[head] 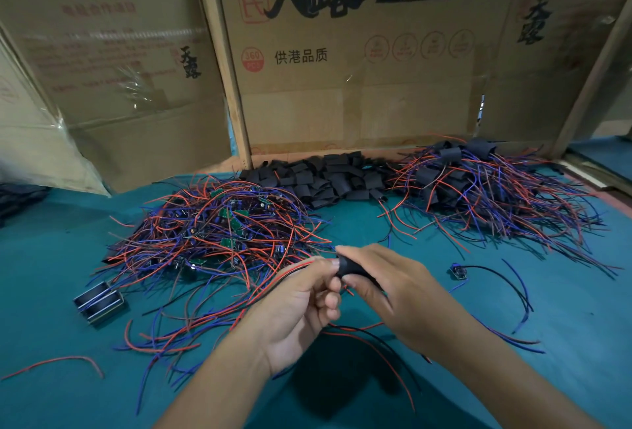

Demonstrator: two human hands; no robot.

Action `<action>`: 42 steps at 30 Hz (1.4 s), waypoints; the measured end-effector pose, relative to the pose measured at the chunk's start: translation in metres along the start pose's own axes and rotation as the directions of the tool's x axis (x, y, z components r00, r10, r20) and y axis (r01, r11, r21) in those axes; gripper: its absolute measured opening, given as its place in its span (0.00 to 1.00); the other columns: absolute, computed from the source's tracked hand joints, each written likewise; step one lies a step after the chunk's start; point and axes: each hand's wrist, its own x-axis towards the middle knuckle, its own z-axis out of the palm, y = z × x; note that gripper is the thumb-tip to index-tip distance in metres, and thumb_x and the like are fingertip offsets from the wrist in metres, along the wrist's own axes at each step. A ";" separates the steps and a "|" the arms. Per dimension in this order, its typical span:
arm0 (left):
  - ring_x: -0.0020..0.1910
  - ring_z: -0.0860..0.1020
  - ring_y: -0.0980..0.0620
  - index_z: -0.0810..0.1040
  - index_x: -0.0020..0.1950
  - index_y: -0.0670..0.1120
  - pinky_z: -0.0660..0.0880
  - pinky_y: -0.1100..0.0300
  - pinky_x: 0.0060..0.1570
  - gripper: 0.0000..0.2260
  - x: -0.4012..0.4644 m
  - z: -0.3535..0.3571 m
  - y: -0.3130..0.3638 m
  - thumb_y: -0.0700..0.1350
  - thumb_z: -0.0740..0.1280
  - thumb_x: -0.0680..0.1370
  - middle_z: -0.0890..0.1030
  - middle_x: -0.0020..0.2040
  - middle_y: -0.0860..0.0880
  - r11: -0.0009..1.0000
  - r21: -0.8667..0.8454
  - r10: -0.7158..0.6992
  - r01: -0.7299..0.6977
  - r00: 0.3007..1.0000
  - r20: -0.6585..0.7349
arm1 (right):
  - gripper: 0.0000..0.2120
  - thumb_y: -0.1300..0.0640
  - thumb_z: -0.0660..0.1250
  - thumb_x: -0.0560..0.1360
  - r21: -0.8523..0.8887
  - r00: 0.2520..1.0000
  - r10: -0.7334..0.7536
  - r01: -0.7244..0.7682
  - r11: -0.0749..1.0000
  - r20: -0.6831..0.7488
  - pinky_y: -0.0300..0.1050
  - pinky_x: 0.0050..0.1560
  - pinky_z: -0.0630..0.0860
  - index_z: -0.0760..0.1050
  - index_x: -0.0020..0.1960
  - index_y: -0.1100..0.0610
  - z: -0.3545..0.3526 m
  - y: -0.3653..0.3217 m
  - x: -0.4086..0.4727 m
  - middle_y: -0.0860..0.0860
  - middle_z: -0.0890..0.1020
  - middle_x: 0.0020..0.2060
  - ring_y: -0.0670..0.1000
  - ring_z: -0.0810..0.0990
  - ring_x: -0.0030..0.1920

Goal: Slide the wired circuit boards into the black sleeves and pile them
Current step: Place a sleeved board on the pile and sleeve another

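Step in hand: we judge we are mid-insertion, feeding one wired board into a black sleeve (352,268) held up between both hands, just above the desk (564,343).
Left hand (301,305): fingers curled, fingertips pinching at the sleeve's mouth; red and black leads run out leftward over the knuckles. The pinch likely steadies the wires so that the board goes in straight.
Right hand (390,288): thumb and forefinger closed around the sleeve, holding it as the fixed part. The board itself is hidden inside or behind the fingers; we cannot tell how far it is seated.
Unsleeved boards (219,223): a tangled heap of green boards with red and blue wires, at the left, near the left hand for easy picking.
Empty sleeves (328,179): a black heap at the back centre, against the cardboard wall (342,103).
Finished pile (478,182): sleeved boards with wires fanning out, at the back right, on the side of the hand holding the sleeve.
Stray board (458,272): one loose wired board lying apart on the desk, right of the hands.
Other item: a small metal-framed component (99,302) at the left edge of the wire heap.
Progress: both heaps are large; we judge much remains.
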 end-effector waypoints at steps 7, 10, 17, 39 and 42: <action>0.20 0.69 0.60 0.75 0.40 0.45 0.68 0.68 0.20 0.06 0.001 0.000 -0.001 0.39 0.65 0.78 0.74 0.27 0.52 0.997 -0.018 -0.070 0.069 0.996 -0.056 | 0.24 0.50 0.58 0.80 0.010 0.996 0.006 -0.007 1.000 0.093 0.39 0.62 0.69 0.68 0.73 0.59 -0.001 0.001 -0.003 0.50 0.78 0.60 0.48 0.75 0.59; 0.19 0.67 0.60 0.75 0.40 0.47 0.66 0.68 0.20 0.09 0.001 0.000 -0.001 0.39 0.63 0.79 0.72 0.26 0.52 0.997 -0.001 -0.083 0.083 0.996 -0.043 | 0.27 0.50 0.60 0.77 -0.036 0.987 0.019 -0.014 0.999 0.161 0.39 0.62 0.69 0.66 0.74 0.56 -0.001 0.002 -0.005 0.48 0.77 0.60 0.46 0.73 0.58; 0.19 0.62 0.59 0.72 0.40 0.47 0.61 0.68 0.19 0.07 0.000 -0.002 -0.001 0.38 0.64 0.77 0.68 0.26 0.52 0.996 0.016 -0.087 0.087 0.995 0.045 | 0.20 0.53 0.56 0.77 -0.231 0.994 -0.038 0.062 0.971 0.107 0.41 0.46 0.71 0.78 0.60 0.61 0.000 -0.003 -0.001 0.52 0.83 0.46 0.52 0.80 0.47; 0.38 0.81 0.44 0.71 0.51 0.53 0.69 0.52 0.35 0.12 0.010 -0.028 -0.005 0.59 0.54 0.82 0.80 0.34 0.48 -0.363 0.921 0.566 -0.139 0.752 0.337 | 0.12 0.58 0.53 0.83 -0.752 0.886 0.462 -0.328 0.572 -0.036 0.49 0.34 0.70 0.65 0.64 0.62 -0.098 0.109 0.087 0.57 0.81 0.48 0.58 0.81 0.42; 0.34 0.80 0.43 0.73 0.50 0.51 0.70 0.52 0.32 0.13 0.015 -0.034 0.000 0.56 0.54 0.83 0.79 0.31 0.48 -0.427 0.898 0.593 -0.107 0.717 0.368 | 0.06 0.61 0.61 0.79 -0.775 0.836 0.526 -0.433 0.461 -0.155 0.49 0.40 0.75 0.67 0.55 0.62 -0.129 0.151 0.112 0.60 0.82 0.47 0.62 0.82 0.46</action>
